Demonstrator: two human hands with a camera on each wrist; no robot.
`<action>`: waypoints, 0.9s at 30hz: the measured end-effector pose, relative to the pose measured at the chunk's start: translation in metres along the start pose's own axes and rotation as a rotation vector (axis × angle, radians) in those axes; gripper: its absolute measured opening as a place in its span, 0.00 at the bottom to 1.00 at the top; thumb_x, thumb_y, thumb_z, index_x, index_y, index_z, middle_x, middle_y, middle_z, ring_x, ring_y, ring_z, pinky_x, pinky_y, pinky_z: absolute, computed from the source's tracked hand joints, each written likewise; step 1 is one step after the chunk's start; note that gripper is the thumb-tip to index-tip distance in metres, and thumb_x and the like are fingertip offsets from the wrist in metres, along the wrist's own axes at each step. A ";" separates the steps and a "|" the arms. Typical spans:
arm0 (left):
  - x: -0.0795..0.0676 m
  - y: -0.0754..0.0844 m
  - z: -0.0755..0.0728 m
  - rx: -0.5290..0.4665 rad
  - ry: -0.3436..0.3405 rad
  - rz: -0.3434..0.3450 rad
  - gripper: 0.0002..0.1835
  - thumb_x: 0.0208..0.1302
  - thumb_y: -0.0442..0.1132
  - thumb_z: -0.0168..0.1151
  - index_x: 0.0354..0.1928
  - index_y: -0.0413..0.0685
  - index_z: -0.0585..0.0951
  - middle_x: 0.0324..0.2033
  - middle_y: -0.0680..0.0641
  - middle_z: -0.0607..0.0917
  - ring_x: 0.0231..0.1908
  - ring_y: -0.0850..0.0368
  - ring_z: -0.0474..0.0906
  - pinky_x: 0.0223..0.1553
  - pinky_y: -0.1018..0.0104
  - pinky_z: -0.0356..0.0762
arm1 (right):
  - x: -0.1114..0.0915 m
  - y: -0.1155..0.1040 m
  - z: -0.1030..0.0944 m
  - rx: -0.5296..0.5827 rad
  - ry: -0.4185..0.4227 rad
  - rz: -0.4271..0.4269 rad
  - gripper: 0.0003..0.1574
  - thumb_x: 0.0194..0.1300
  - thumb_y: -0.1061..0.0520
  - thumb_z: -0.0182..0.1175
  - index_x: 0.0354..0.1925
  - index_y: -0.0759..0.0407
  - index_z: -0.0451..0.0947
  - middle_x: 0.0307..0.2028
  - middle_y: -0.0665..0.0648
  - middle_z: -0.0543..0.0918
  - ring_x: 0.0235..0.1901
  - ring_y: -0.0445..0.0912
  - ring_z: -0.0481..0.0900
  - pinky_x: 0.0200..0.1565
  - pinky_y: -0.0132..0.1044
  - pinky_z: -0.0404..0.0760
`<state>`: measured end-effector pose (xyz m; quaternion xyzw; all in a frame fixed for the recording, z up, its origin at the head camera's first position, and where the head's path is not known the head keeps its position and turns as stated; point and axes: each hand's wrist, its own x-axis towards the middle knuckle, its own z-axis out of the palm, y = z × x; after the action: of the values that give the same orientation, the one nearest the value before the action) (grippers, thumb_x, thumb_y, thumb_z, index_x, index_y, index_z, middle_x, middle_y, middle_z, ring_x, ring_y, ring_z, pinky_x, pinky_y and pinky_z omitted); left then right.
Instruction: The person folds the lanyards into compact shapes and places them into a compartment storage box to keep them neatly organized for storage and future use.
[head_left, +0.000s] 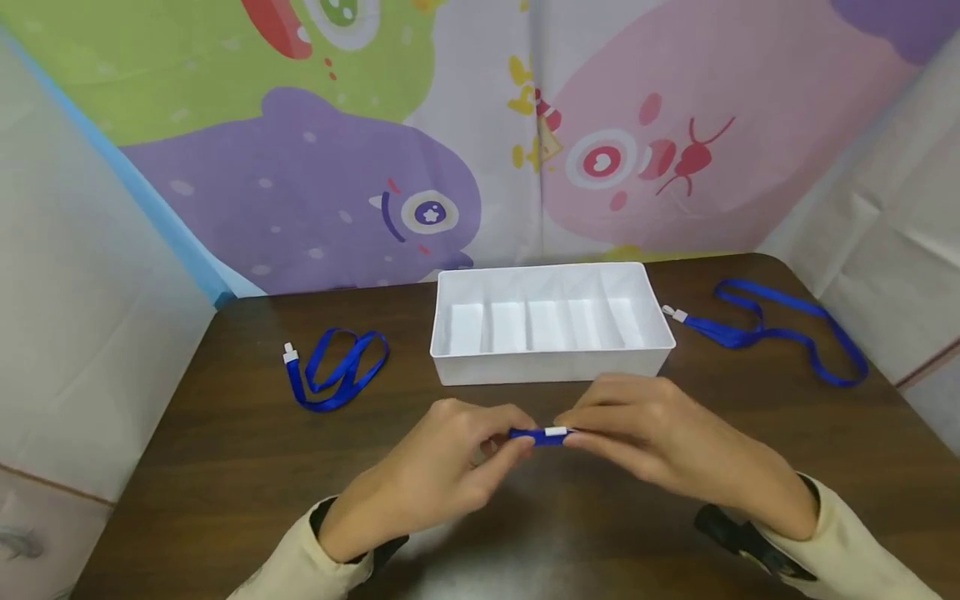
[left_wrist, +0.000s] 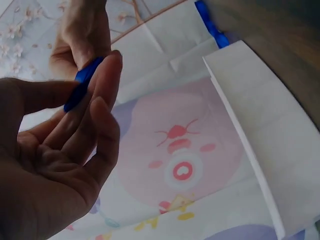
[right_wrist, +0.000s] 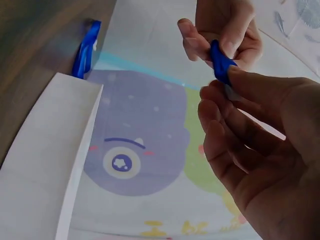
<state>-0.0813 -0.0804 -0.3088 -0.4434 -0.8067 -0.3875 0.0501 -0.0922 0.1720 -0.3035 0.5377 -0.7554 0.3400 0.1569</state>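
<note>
Between both hands is a blue lanyard [head_left: 536,437], bunched into a short folded bundle with a white clip [head_left: 556,431] on it. My left hand [head_left: 457,458] pinches its left end between thumb and fingers, also seen in the left wrist view. The right hand [head_left: 663,437] pinches the other end, by the white clip; in the right wrist view its thumb presses on the blue strap [right_wrist: 222,62]. Both hands hold the bundle above the table, in front of a white divided box [head_left: 555,367]. The fingers hide part of the bundle.
A second blue lanyard [head_left: 330,392] with a white clip lies looped on the table [head_left: 247,467], left of the box. Another blue lanyard [head_left: 795,333] lies spread out to the right. A cartoon-printed cloth [head_left: 495,208] hangs behind the table.
</note>
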 end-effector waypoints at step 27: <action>-0.002 -0.110 0.010 0.684 0.096 -0.078 0.25 0.62 0.41 0.69 0.59 0.41 0.76 0.57 0.39 0.78 0.60 0.42 0.71 0.57 0.48 0.72 | -0.058 0.108 -0.035 -0.633 0.087 0.440 0.07 0.53 0.64 0.72 0.33 0.65 0.87 0.26 0.57 0.84 0.28 0.50 0.77 0.28 0.48 0.76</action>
<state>-0.1607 -0.1087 -0.3811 -0.3510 -0.9029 -0.1168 0.2188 -0.1746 0.2579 -0.3504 0.2730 -0.9129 0.1380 0.2703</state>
